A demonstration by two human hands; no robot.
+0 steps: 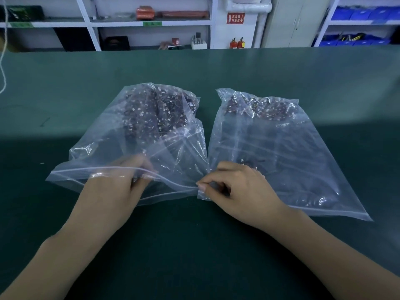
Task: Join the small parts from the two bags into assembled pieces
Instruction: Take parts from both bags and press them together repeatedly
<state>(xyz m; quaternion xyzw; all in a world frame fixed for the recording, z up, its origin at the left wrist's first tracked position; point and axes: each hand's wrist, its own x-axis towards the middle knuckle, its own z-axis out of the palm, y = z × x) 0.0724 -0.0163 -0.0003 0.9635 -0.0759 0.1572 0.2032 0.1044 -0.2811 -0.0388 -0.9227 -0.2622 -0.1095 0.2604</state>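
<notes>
At frame centre, the left hand (121, 187) and right hand (236, 185) both pinch the left bag's (134, 135) zip edge.

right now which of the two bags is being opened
The left bag: both hands, left hand and right hand, pinch its zip mouth. The right bag lies flat.

Two bags (138, 135) (281, 152) — two hands (112, 191) (240, 187).

Two bare forearms reach in from the bottom corners, with no sleeve, glove, watch or ring on either. The left hand (112, 189) and right hand (240, 185) are slim, the nails short and unpainted (the right thumbnail shows plainly).
</notes>
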